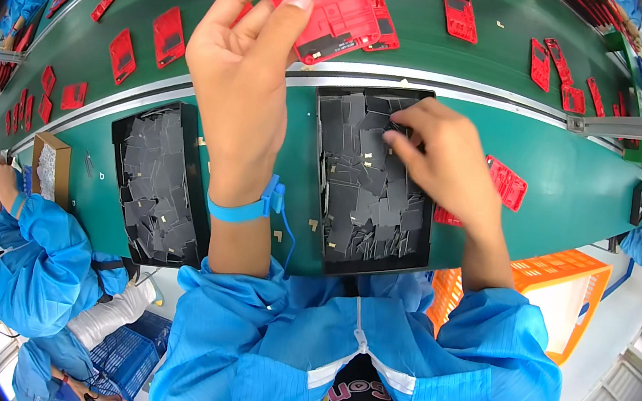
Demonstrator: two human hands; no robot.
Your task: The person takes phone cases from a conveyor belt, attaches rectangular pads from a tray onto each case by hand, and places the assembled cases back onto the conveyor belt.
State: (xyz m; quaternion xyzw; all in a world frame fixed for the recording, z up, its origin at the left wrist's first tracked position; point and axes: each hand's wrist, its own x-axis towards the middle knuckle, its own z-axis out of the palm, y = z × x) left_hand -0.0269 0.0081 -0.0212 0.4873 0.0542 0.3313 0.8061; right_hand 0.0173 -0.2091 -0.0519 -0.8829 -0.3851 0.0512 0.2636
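Observation:
My left hand [254,62] is raised over the bench, thumb on top and fingers beneath a red plastic casing [326,6]. The casing's moulded inner side faces me, and a dark patch lies along its lower edge. Around my left wrist is a blue wrist strap [243,208] with a thin cord. My right hand [444,156] reaches over the right part of a black tray [373,266] full of thin dark grey rectangular pieces [361,173]. Its thumb and forefinger are apart, close above the pieces. I see nothing held between them.
A second black tray [120,133] of grey pieces lies to the left. Red casings [168,36] are scattered over the green strip beyond the metal rail; another casing [505,184] sits right of my hand. An orange crate [563,269] stands at right. Another person [57,263] works at left.

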